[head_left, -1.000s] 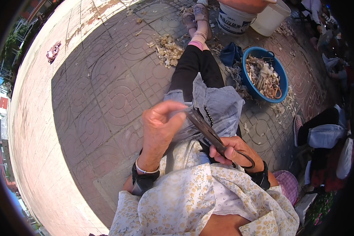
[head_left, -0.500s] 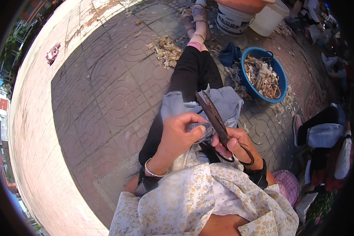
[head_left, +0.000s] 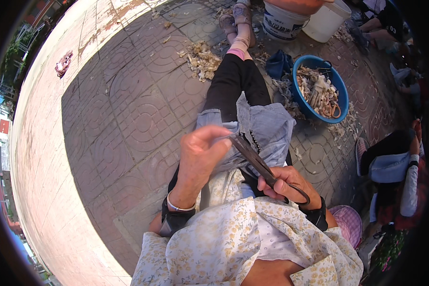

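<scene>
So the right hand (head_left: 291,181) has a solid grip on the handle end of a pair of dark, rusty-looking scissors (head_left: 255,161); they sit over the lap, blades pretty much together and pointing up and to the left; the left hand (head_left: 200,150) is right by the tip, thumb and fingers curled toward each other, but it's a bit blurry and I can't tell if anything is pinched in there; under the blades there's a faded blue-grey denim cloth (head_left: 274,128) spread over the black trousers (head_left: 236,78), with a dark toothed zipper (head_left: 254,142) running just beside the scissors; legs are stretched out and crossed at the ankles on patterned paving (head_left: 128,124); to the right of them is a blue basin (head_left: 337,81) full of pale, dry scraps (head_left: 314,88), with a dark blue cloth item (head_left: 278,64) just beside it; more scraps (head_left: 203,62) lie in a heap left of the shins; further up there's a white bucket (head_left: 277,26) under a terracotta-coloured tub (head_left: 295,5); another person's sleeve (head_left: 408,193) shows at far right.
</scene>
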`<state>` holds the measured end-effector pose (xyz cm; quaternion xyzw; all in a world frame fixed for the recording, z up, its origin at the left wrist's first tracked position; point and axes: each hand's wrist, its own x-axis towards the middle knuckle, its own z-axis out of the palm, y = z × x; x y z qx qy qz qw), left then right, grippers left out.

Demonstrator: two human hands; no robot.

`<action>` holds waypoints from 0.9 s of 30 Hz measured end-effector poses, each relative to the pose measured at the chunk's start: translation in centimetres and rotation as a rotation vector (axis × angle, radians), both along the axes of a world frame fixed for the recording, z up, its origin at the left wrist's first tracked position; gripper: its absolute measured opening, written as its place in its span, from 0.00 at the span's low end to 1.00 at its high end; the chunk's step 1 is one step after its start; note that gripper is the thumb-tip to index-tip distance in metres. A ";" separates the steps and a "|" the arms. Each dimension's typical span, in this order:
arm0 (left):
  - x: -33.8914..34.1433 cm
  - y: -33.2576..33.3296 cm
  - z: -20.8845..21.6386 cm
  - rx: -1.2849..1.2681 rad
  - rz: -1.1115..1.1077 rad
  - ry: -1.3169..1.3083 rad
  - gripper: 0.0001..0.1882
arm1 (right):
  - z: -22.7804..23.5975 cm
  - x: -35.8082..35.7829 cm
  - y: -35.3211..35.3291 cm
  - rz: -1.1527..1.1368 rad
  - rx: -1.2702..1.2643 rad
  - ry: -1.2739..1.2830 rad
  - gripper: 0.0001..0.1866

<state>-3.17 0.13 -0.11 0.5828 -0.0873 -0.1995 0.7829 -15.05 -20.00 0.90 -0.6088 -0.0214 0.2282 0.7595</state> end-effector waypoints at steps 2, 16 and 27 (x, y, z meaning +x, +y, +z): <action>0.0 0.1 -0.3 -0.008 0.008 0.000 0.07 | -0.1 -0.1 0.0 0.012 0.003 -0.004 0.26; 1.6 -2.3 -4.4 -0.064 -0.020 0.221 0.06 | -2.7 0.5 -1.0 -0.029 0.037 0.041 0.24; 1.2 -2.9 -3.8 -0.100 -0.017 0.230 0.06 | -2.4 0.2 -1.0 -0.035 0.099 0.066 0.23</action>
